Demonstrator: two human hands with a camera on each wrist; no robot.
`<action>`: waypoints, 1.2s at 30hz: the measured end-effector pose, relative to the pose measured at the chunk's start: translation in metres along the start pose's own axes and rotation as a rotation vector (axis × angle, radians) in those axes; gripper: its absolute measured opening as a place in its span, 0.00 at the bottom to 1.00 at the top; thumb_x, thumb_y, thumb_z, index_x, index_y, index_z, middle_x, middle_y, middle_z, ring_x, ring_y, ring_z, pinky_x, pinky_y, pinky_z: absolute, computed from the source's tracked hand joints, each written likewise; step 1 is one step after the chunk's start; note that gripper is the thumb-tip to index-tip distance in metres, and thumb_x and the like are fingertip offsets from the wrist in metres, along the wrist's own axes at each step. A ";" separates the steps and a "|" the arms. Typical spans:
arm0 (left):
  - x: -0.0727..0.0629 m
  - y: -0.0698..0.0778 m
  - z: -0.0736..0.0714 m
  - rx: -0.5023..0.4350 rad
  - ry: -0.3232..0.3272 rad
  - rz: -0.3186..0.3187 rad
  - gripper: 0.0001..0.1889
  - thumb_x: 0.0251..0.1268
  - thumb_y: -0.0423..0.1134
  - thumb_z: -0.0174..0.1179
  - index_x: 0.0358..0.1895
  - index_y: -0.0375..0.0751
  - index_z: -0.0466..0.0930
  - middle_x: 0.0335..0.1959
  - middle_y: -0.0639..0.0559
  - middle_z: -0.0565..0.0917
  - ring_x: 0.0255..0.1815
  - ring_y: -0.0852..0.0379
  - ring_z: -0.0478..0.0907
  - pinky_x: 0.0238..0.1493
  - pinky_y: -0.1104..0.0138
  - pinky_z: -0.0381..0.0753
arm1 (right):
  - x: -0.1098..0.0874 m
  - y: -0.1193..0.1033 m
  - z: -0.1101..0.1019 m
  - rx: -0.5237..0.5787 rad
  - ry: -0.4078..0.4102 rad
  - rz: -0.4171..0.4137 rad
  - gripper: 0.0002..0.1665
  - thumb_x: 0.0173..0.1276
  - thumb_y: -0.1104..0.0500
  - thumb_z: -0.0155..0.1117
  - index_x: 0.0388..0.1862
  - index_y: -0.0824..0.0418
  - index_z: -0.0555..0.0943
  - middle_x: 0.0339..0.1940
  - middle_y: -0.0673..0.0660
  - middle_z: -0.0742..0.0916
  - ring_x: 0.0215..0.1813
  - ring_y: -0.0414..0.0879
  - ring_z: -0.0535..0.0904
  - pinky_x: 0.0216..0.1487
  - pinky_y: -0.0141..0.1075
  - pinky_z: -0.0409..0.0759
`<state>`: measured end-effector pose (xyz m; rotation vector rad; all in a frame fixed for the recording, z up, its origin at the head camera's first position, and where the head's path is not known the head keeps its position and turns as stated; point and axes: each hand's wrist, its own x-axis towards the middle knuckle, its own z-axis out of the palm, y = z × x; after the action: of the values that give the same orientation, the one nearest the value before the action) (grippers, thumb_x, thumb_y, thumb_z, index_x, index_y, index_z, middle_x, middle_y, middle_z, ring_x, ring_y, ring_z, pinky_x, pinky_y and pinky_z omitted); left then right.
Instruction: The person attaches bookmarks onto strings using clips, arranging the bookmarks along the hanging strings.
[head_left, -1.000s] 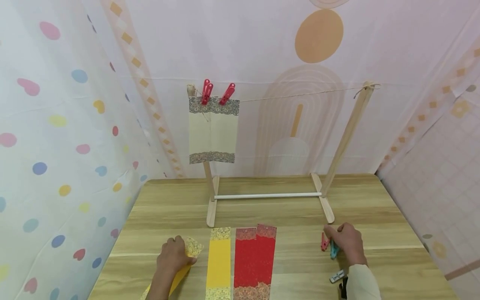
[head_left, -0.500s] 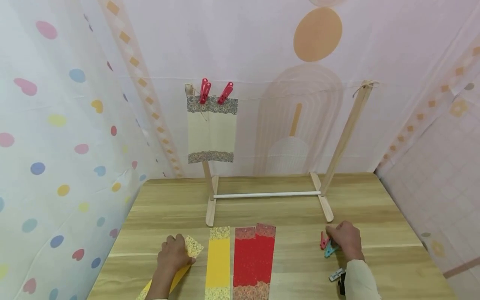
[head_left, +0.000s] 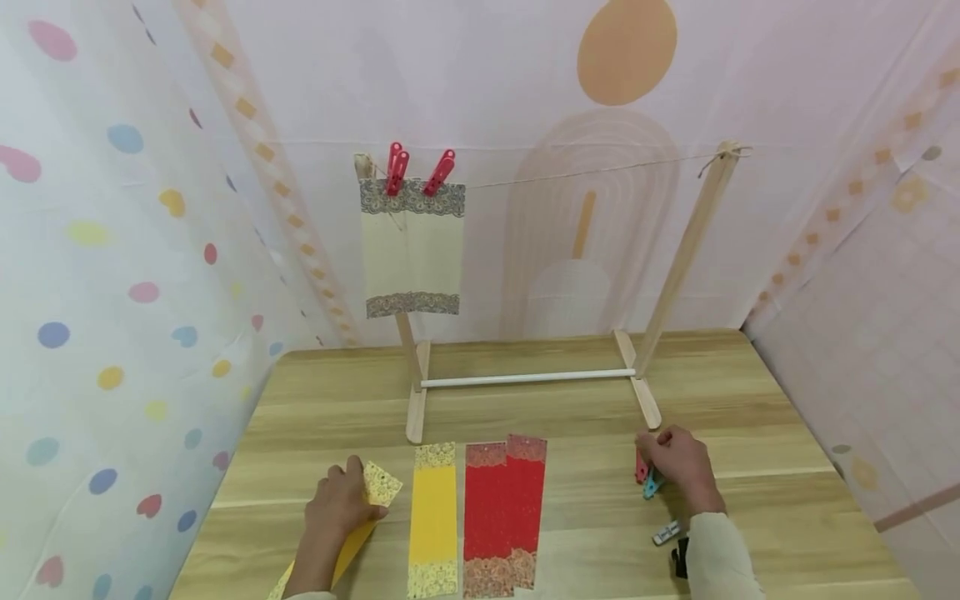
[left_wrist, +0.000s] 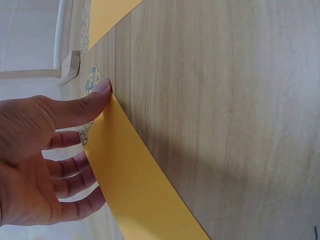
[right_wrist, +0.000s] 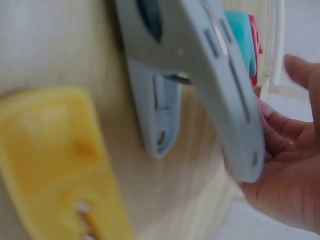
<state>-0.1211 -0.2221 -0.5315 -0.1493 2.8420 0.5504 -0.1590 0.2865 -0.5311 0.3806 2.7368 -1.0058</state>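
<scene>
My left hand (head_left: 336,504) pinches a yellow paper strip (left_wrist: 145,185) near its lace-patterned end, thumb on top in the left wrist view. The strip slants up from the tabletop, partly hidden under the forearm. My right hand (head_left: 681,467) is low over the table at the right, its fingertips right by a red clothespin (head_left: 641,468) and a teal clothespin (head_left: 652,483). In the right wrist view its thumb stands apart from the fingers, with nothing seen between them. A grey clothespin (right_wrist: 220,90) and a yellow clothespin (right_wrist: 55,155) are close to that camera.
A second yellow strip (head_left: 432,517) and two overlapping red strips (head_left: 498,512) lie mid-table. Behind them a wooden stand (head_left: 686,258) carries a string, where pink clothespins (head_left: 438,172) hold a cream lace-edged paper (head_left: 412,250). A black object (head_left: 680,557) sits beside the right sleeve.
The head view has tilted and shifted slightly. The teal clothespin has turned from nearly upright to a slant beside the red one. My left hand keeps its hold on the yellow strip.
</scene>
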 end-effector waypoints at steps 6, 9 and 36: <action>0.000 0.000 0.000 -0.006 -0.018 -0.004 0.36 0.47 0.46 0.81 0.48 0.31 0.66 0.35 0.36 0.72 0.34 0.39 0.75 0.24 0.52 0.76 | -0.003 -0.010 0.008 -0.125 -0.017 0.008 0.34 0.69 0.31 0.58 0.27 0.61 0.76 0.20 0.57 0.80 0.23 0.51 0.76 0.21 0.41 0.70; -0.002 -0.001 0.001 -0.007 -0.025 -0.013 0.35 0.47 0.46 0.82 0.48 0.31 0.67 0.36 0.36 0.73 0.35 0.39 0.75 0.25 0.52 0.76 | -0.005 -0.011 0.012 -0.139 -0.010 0.002 0.27 0.68 0.38 0.59 0.24 0.60 0.75 0.17 0.55 0.79 0.20 0.50 0.75 0.19 0.40 0.68; 0.001 -0.011 0.000 -0.060 0.046 0.075 0.26 0.55 0.34 0.75 0.55 0.34 0.73 0.33 0.45 0.82 0.26 0.51 0.73 0.23 0.59 0.74 | -0.007 -0.006 -0.015 0.163 0.074 0.040 0.24 0.67 0.46 0.70 0.36 0.69 0.88 0.27 0.55 0.88 0.32 0.46 0.81 0.32 0.36 0.76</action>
<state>-0.1207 -0.2330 -0.5355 -0.0668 2.8872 0.6565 -0.1554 0.2907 -0.5146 0.5065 2.7070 -1.2326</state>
